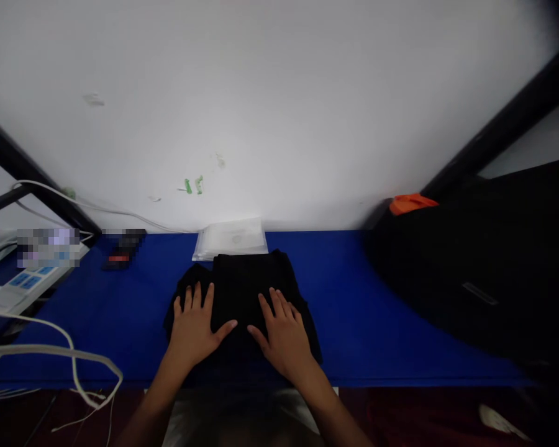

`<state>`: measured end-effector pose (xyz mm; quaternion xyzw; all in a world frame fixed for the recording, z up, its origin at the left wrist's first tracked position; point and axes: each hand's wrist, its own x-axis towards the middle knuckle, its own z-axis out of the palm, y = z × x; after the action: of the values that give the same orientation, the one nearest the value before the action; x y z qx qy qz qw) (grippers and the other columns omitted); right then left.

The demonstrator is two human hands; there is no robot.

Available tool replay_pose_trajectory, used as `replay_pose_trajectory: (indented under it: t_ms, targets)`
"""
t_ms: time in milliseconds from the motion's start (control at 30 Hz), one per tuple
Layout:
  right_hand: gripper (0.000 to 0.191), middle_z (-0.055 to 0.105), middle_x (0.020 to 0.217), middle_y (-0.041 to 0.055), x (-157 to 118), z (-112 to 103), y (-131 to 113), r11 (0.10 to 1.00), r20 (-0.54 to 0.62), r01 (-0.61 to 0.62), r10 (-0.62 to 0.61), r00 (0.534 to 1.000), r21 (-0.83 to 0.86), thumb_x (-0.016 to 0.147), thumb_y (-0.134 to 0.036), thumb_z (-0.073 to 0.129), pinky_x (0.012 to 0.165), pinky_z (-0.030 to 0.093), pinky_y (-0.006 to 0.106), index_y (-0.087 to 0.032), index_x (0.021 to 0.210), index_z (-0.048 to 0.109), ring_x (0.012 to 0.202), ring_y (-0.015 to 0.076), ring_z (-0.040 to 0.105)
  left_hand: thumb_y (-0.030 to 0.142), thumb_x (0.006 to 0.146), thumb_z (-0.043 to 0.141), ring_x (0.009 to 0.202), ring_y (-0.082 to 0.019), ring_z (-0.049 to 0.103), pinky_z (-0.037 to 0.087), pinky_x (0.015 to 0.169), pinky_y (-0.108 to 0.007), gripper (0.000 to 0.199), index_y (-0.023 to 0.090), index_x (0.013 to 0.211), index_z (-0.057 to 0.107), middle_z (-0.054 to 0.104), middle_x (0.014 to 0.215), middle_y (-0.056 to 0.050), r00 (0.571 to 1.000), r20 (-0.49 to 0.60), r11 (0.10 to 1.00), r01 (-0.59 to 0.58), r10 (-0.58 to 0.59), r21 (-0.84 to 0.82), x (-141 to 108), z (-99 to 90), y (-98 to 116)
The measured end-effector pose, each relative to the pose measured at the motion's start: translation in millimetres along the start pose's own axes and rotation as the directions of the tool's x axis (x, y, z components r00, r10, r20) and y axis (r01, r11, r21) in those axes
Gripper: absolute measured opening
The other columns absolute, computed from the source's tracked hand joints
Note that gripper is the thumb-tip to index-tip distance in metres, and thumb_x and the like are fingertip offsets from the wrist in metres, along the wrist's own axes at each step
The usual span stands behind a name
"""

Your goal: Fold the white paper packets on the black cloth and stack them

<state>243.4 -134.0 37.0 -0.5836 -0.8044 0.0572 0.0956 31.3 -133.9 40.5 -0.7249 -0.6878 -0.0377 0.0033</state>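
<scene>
A folded black cloth (242, 279) lies on the blue tabletop (345, 298) near the middle. My left hand (193, 329) rests flat on its left part, fingers spread and pointing away from me. On the right part lies my right hand (284, 335), palm down, its fingers also apart. The two thumbs point toward each other with a gap between them. Just behind the cloth, a stack of clear plastic packets (233, 238) lies against the wall.
A white power strip (28, 279) and loose white cables (93, 357) are at the left. Beside them is a dark, partly blurred object (123, 248). A large black bag (470, 267) with an orange piece (412, 203) fills the right side.
</scene>
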Motion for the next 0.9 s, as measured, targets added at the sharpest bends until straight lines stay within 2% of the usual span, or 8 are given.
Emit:
replay_pose_trajectory:
  t_ms: [133, 233, 333, 467, 633, 900]
  targets:
    - [0.055, 0.049, 0.143, 0.0195, 9.9, -8.6, 11.0, 1.000, -0.004, 0.004, -0.004, 1.000, 0.031, 0.097, -0.047, 0.044, 0.100, 0.043, 0.047, -0.012, 0.139, 0.049, 0.129, 0.0339, 0.047, 0.081, 0.080, 0.037, 0.140, -0.048, 0.026, 0.023, 0.107, -0.065, 0.099, 0.010, 0.149, 0.033, 0.029, 0.153, -0.027, 0.996, 0.069, 0.998, 0.056, -0.054, -0.032, 7.3, -8.3, 5.1]
    - [0.051, 0.041, 0.149, 0.0190, 14.0, -3.8, 20.3, 1.000, -0.078, 0.014, -0.014, 0.997, 0.009, 0.099, -0.040, 0.039, 0.107, 0.037, 0.048, -0.011, 0.141, 0.046, 0.138, 0.0325, 0.037, 0.081, 0.081, 0.034, 0.142, -0.049, 0.021, 0.023, 0.107, -0.066, 0.097, 0.012, 0.150, 0.032, 0.024, 0.155, -0.026, 0.998, 0.028, 0.997, 0.066, -0.064, -0.039, 12.2, -6.7, 10.1]
    - [0.056, 0.034, 0.154, 0.0178, 13.4, 4.8, 25.2, 0.999, -0.112, 0.014, -0.017, 0.994, -0.031, 0.100, -0.046, 0.035, 0.111, 0.031, 0.052, -0.013, 0.144, 0.042, 0.144, 0.0319, 0.026, 0.081, 0.081, 0.035, 0.142, -0.048, 0.020, 0.021, 0.107, -0.067, 0.097, 0.014, 0.150, 0.032, 0.023, 0.156, -0.025, 0.999, 0.007, 0.998, 0.048, -0.048, -0.042, 14.4, -1.0, 13.7]
    - [0.061, 0.037, 0.152, 0.0187, 12.5, 8.9, 25.8, 0.999, -0.063, 0.021, -0.023, 0.998, -0.036, 0.099, -0.051, 0.034, 0.113, 0.027, 0.051, -0.010, 0.144, 0.042, 0.143, 0.0316, 0.029, 0.080, 0.083, 0.034, 0.142, -0.047, 0.021, 0.020, 0.108, -0.066, 0.094, 0.014, 0.150, 0.032, 0.025, 0.156, -0.023, 0.999, 0.003, 0.998, 0.041, -0.041, -0.043, 14.8, 3.4, 15.1]
    - [0.059, 0.039, 0.150, 0.0186, 14.1, 7.9, 25.4, 0.999, -0.088, 0.032, -0.034, 0.996, -0.025, 0.099, -0.049, 0.035, 0.112, 0.028, 0.053, -0.013, 0.144, 0.042, 0.142, 0.0321, 0.032, 0.079, 0.083, 0.035, 0.142, -0.047, 0.023, 0.021, 0.108, -0.066, 0.092, 0.015, 0.149, 0.034, 0.028, 0.155, -0.022, 0.999, -0.017, 0.998, 0.030, -0.031, -0.046, 14.6, 4.6, 14.2]
    - [0.059, 0.041, 0.150, 0.0173, 14.7, 5.9, 25.1, 0.999, -0.078, 0.035, -0.038, 0.996, -0.036, 0.099, -0.050, 0.034, 0.112, 0.028, 0.050, -0.011, 0.142, 0.044, 0.141, 0.0307, 0.034, 0.077, 0.084, 0.037, 0.141, -0.046, 0.025, 0.022, 0.109, -0.065, 0.089, 0.015, 0.148, 0.037, 0.031, 0.154, -0.021, 0.999, -0.036, 0.998, 0.018, -0.020, -0.059, 14.8, 5.1, 13.2]
